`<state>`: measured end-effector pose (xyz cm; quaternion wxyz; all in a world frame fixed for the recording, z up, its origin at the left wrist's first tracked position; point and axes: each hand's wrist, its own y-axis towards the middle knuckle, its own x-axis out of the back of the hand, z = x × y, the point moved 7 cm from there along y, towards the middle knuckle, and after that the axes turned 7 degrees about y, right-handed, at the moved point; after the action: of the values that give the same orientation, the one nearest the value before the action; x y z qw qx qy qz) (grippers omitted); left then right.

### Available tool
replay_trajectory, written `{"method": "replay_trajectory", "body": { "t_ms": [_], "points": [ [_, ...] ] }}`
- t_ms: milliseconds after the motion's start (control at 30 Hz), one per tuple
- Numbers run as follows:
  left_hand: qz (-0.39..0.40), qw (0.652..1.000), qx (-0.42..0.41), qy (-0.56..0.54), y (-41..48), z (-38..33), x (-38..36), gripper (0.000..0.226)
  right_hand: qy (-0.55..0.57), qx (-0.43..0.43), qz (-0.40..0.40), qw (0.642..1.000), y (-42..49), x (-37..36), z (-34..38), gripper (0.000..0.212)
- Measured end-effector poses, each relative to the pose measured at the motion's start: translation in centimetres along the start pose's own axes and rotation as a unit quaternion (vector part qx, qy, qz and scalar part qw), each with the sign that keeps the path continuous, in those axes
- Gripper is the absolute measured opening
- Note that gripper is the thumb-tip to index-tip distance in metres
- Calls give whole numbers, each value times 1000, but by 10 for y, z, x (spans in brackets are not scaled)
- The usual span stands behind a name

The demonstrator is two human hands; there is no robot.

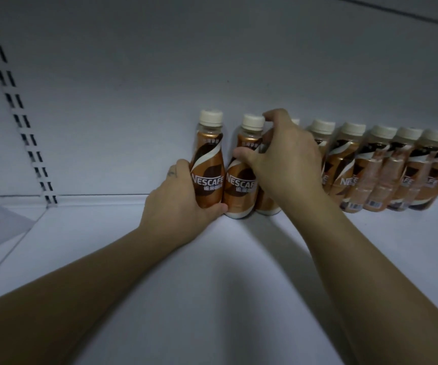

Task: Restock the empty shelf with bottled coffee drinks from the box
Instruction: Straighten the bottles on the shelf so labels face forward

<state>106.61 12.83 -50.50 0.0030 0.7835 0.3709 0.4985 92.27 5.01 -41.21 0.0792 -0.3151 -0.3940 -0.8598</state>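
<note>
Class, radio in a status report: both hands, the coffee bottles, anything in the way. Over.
Left hand grips end bottle. Right hand pinches second bottle near its neck. Row stands along back wall. Nothing blocking.

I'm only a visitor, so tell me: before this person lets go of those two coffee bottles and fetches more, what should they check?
1. The leftmost brown plastic coffee bottle with a cream cap stands upright on the white shelf: ok.
2. The left hand grips its lower body: ok.
3. The right hand pinches the second bottle near its neck: ok.
4. Labels face front: both held ones ok; the row of bottles on the right shows barcodes: not ok.
5. Free shelf to the left: ok.
6. Box for more: out of view, cannot tell.
</note>
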Motion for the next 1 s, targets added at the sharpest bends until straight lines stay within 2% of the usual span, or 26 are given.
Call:
{"method": "replay_trajectory", "body": {
  "t_ms": [100, 233, 433, 567, 633, 700, 800, 900, 1000],
  "points": [
    [6, 1000, -2, -14, 2, 2, -1, 82, 51, -25, 23, 998, 5, -4, -7, 53],
    [8, 1000, 3, -16, 2, 3, 0, 85, 131, -46, 58, 989, 11, -7, -18, 53],
    [10, 1000, 0, 16, -2, -1, 4, 85, 127, -30, 52, 990, 8, -7, -16, 56],
    [78, 997, 12, -26, -5, 0, 7, 78, 124, -22, 53, 991, 6, 9, -9, 72],
    [105, 993, 32, -49, -5, 1, 15, 73, 134, -21, 22, 990, 12, 32, -5, 60],
    [65, 997, 34, -34, -3, -4, 31, 81, 142, -11, 8, 990, 21, 54, -4, 43],
    [-75, 997, -7, 16, -1, -26, 61, 92, 118, 10, 0, 993, 33, 75, -9, 34],
    [-172, 978, -87, 79, -1, -68, 88, 79, 84, 12, -64, 994, 38, 87, -32, 33],
    [-177, 957, -178, 147, 8, -116, 94, 55, 76, -4, -124, 989, 30, 90, -62, 35]
  ]
}}
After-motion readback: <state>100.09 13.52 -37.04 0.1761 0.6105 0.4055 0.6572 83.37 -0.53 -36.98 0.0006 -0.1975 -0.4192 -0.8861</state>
